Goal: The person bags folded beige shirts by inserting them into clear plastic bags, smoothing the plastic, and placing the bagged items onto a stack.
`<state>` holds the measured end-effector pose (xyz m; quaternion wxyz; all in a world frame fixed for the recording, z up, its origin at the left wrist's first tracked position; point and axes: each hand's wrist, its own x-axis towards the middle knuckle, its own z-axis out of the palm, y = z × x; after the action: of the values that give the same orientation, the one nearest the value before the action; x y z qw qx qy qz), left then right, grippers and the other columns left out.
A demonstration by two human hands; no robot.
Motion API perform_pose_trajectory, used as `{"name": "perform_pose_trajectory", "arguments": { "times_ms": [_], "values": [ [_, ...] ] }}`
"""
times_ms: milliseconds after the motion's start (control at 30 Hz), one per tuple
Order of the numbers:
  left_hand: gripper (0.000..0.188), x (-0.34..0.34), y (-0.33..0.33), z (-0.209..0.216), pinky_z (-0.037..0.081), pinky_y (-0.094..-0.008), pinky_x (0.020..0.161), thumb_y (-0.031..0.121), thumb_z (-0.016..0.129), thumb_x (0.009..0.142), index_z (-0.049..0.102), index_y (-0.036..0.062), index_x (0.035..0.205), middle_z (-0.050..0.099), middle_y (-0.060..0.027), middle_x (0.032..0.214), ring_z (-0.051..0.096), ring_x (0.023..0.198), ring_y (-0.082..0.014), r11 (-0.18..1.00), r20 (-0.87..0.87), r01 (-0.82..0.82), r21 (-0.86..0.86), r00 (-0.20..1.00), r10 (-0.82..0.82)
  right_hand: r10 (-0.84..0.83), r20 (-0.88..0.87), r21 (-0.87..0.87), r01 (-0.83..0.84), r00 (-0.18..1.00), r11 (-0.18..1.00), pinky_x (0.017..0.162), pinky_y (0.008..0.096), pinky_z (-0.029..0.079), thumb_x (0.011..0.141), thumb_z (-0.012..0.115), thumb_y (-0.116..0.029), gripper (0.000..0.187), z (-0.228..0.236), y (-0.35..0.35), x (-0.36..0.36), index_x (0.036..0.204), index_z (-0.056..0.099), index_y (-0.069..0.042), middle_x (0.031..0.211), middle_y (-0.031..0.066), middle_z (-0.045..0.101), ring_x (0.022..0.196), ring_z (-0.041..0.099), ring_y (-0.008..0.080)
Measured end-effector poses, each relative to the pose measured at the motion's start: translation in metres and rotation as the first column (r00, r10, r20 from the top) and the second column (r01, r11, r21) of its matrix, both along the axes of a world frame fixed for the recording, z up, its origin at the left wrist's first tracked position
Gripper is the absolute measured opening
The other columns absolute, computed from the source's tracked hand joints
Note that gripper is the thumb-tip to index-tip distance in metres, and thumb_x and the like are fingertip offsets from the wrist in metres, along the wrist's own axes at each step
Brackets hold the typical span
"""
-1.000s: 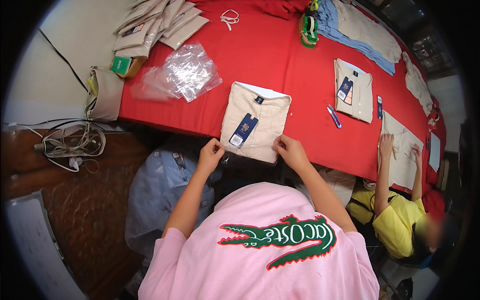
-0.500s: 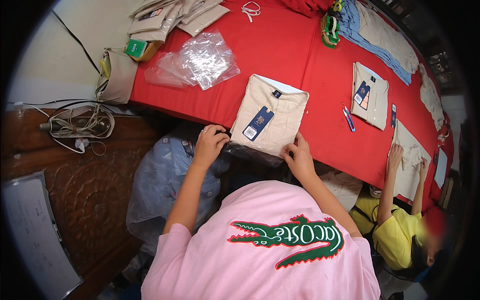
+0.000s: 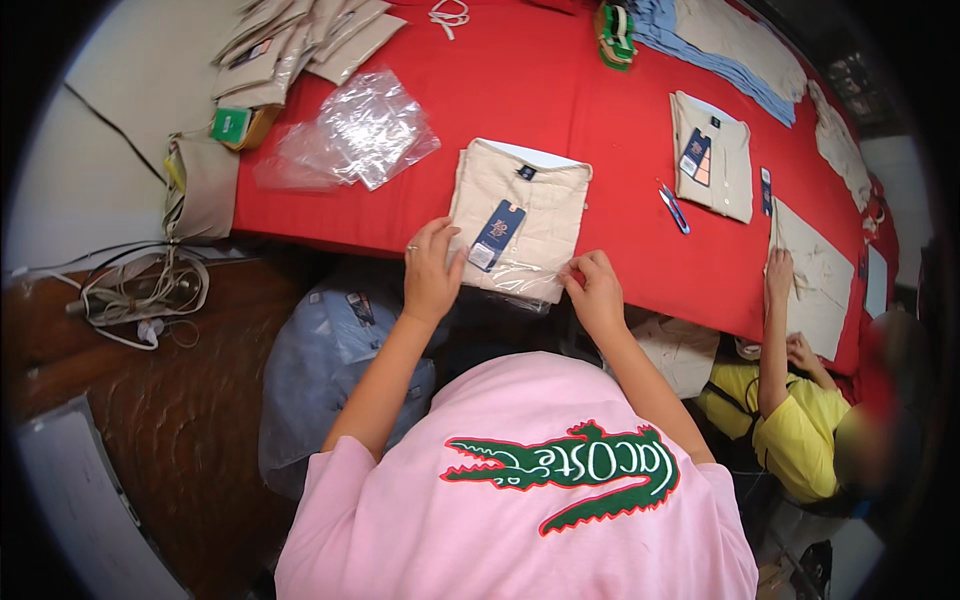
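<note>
Has a folded cream shirt (image 3: 550,205) near the middle of the frame, at the front edge of a red table (image 3: 630,170), neck end toward the top. Bears a navy hang tag (image 3: 497,235) on its front, slanted, and a white insert (image 3: 545,155) at the neck. Shows glossy clear film (image 3: 523,302) along the lower end, partly below it.

Rests the left hand (image 3: 432,272) at the shirt's lower left side, fingers bent and somewhat apart from the thumb; cannot tell any grip there. Has the right hand (image 3: 597,292) at the lower right corner, thumb and fingers drawn close together; cannot tell whether gripping film, cloth or neither.

Lie farther up the table: to the upper left, loose clear bags (image 3: 370,130) and a pile of cream packets (image 3: 300,45); at the top, a white cord (image 3: 450,17) and a green tape dispenser (image 3: 615,38); to the upper right, a blue garment (image 3: 660,35), a second folded shirt (image 3: 735,170) and, just left of it, blue-handled snips (image 3: 674,210).

Sits at the lower right, in yellow: a co-worker (image 3: 800,440), with one hand on a pale flat garment (image 3: 818,295). Sits below the table, left of centre: a clear sack of blue garments (image 3: 315,365).
</note>
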<state>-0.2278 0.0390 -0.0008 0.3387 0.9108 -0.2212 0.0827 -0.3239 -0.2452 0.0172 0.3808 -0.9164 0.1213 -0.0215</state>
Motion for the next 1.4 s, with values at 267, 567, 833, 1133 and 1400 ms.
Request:
{"name": "perform_pose_trajectory", "arguments": {
  "times_ms": [267, 567, 833, 1133, 1400],
  "values": [
    [0.046, 0.003, -0.027, -0.021, 0.020, -0.0583, 0.133, 0.029, 0.070, 0.098, 0.061, 0.0065, 0.137, 0.052, -0.0173, 0.163, 0.041, 0.159, -0.0372, 0.942, -0.029, 0.330, 0.059, 0.944, -0.329, 0.097, -0.320, 0.922, 0.286, 0.943, 0.259, 0.061, 0.0285, 0.054, 0.110, 0.065, -0.015, 0.011, -0.013, -0.012, -0.010, 0.110, 0.060, -0.006, 0.095, 0.0073, 0.071, 0.063, 0.062, 0.0113],
    [0.013, 0.010, -0.018, -0.037, 0.024, -0.0615, 0.131, 0.007, 0.068, 0.097, 0.061, 0.0063, 0.108, 0.053, -0.0163, 0.161, 0.041, 0.159, -0.0383, 0.914, -0.011, 0.403, 0.048, 0.915, -0.403, 0.245, -0.289, 0.760, 0.066, 0.926, 0.647, 0.081, 0.0291, 0.061, 0.101, 0.071, 0.000, 0.015, -0.042, -0.007, -0.051, 0.116, 0.069, 0.002, 0.099, 0.0096, 0.077, 0.085, 0.076, 0.0162],
    [0.013, -0.002, -0.021, -0.045, 0.022, -0.0658, 0.131, 0.009, 0.070, 0.100, 0.061, 0.0066, 0.108, 0.050, -0.0159, 0.164, 0.038, 0.159, -0.0438, 0.906, 0.043, 0.417, 0.077, 0.906, -0.421, -0.102, -0.203, 0.519, 0.195, 0.974, 0.833, 0.080, 0.0295, 0.060, 0.096, 0.072, 0.004, 0.010, -0.049, -0.008, -0.053, 0.105, 0.077, 0.003, 0.093, 0.0096, 0.076, 0.085, 0.075, 0.0162],
    [0.016, 0.013, -0.019, -0.043, 0.040, -0.0522, 0.124, 0.006, 0.072, 0.100, 0.067, 0.0021, 0.114, 0.066, -0.0147, 0.143, 0.060, 0.139, -0.0366, 0.950, -0.058, 0.244, -0.193, 0.964, -0.259, -0.014, 0.074, 0.099, 0.007, 0.997, 0.995, 0.079, 0.0372, 0.059, 0.090, 0.076, 0.001, 0.011, 0.001, -0.017, 0.011, 0.101, 0.078, 0.000, 0.098, 0.0118, 0.067, 0.088, 0.071, 0.0283],
    [0.024, 0.036, 0.025, -0.017, 0.055, -0.0310, 0.087, 0.004, 0.078, 0.096, 0.077, -0.0016, 0.119, 0.076, -0.0054, 0.099, 0.069, 0.093, -0.0166, 0.896, -0.565, -0.077, -0.438, 0.798, -0.208, 0.210, -0.133, -0.006, -0.213, 0.969, 0.977, 0.081, 0.0443, 0.057, 0.086, 0.078, -0.015, 0.013, 0.020, -0.005, 0.052, 0.094, 0.076, -0.003, 0.097, 0.0112, 0.069, 0.090, 0.071, 0.0322]
  ]
}}
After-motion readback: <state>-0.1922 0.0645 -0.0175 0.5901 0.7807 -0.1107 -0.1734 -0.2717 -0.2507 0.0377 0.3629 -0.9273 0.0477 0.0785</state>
